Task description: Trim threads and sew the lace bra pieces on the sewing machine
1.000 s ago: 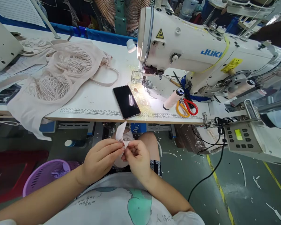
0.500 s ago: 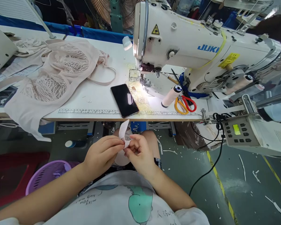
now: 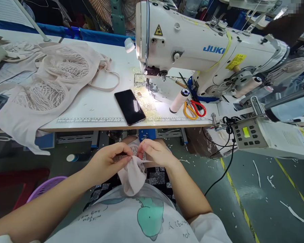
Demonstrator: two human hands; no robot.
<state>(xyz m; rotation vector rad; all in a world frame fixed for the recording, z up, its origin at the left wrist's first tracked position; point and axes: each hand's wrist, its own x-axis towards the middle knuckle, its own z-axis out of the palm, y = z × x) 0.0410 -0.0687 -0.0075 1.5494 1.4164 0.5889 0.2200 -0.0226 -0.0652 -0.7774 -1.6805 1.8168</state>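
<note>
Over my lap, a pale pink bra piece (image 3: 133,177) with a lace part hangs between my two hands, its smooth fabric draping toward my shirt. My left hand (image 3: 110,162) pinches its upper edge between thumb and fingers. From the other side my right hand (image 3: 154,152) grips the same piece with bent fingers, close to the left fingertips. Some of the lace lies behind the fingers and is partly hidden. Another pale pink bra (image 3: 73,89) with lace cups lies on the table at the left, one end drooping over the front edge.
A white JUKI sewing machine (image 3: 187,50) stands on the table (image 3: 96,108). Before it lie a black phone (image 3: 130,107), a thread cone (image 3: 179,100) and scissors (image 3: 198,107). A control box (image 3: 250,133) juts out at the right. A purple basket (image 3: 44,185) stands low at the left.
The fabric has been turned, so its smooth part now hangs down toward my body instead of a strip pointing up. Both hands have shifted slightly; the view has moved a little right.
</note>
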